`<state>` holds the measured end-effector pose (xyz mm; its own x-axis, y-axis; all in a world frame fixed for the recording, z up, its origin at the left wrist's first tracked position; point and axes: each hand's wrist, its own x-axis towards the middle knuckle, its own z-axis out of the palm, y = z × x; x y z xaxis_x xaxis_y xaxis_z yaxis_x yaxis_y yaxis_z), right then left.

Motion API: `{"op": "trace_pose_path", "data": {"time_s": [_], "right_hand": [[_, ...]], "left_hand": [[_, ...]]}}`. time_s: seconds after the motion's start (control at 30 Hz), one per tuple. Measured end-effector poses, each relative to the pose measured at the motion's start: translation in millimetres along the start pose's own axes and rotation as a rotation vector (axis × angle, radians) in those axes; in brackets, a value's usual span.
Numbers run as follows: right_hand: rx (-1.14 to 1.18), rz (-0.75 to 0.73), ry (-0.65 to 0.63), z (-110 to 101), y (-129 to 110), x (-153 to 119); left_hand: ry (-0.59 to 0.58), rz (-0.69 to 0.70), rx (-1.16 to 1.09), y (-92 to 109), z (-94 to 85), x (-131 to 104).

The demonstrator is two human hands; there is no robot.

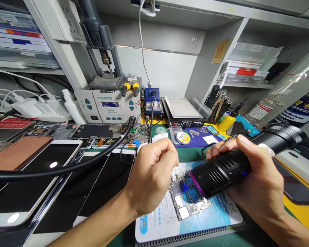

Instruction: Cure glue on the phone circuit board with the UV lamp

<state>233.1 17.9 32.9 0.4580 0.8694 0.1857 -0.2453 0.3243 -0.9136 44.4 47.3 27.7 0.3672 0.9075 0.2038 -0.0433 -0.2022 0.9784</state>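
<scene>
My right hand [262, 175] is wrapped around a black flashlight [221, 171] with a purple rim at its head. The flashlight tilts down to the left over a phone circuit board [181, 202], and a blue-violet glow falls on the board. This board lies on a blue-and-white printed mat [164, 226]. Closed in a loose fist, my left hand [154, 175] is just left of the board, with no object showing in it. The flashlight covers part of the board's right side.
A black hose [92, 166] crosses the left side above several phones [51, 154]. Behind stand a hot air station [109, 104], a small blue soldering unit [153, 103] and a flat heating plate [184, 108]. A yellow bottle [225, 120] and a round tin [182, 138] are at right.
</scene>
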Motion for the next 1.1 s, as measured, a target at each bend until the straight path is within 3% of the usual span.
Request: {"op": "trace_pose_path", "data": {"time_s": [0.17,0.37,0.5,0.7,1.1], "right_hand": [[-0.032,0.019,-0.026,-3.3,0.1,-1.7],[-0.034,0.072,-0.039,-7.7,4.0,0.8],[0.012,0.157,-0.064,-9.4,-1.4,1.3],[0.084,0.255,-0.226,-17.6,-15.7,-6.0],[0.046,0.212,-0.348,-24.4,-2.3,3.4]], "left_hand": [[-0.033,0.032,0.065,-0.7,0.6,-2.3],[-0.12,0.254,0.483,0.6,9.4,-9.2],[-0.077,0.408,0.64,-1.0,16.1,-10.3],[0.009,0.454,0.593,-7.5,16.0,-11.2],[-0.024,0.403,0.538,-9.3,15.7,-11.4]]}}
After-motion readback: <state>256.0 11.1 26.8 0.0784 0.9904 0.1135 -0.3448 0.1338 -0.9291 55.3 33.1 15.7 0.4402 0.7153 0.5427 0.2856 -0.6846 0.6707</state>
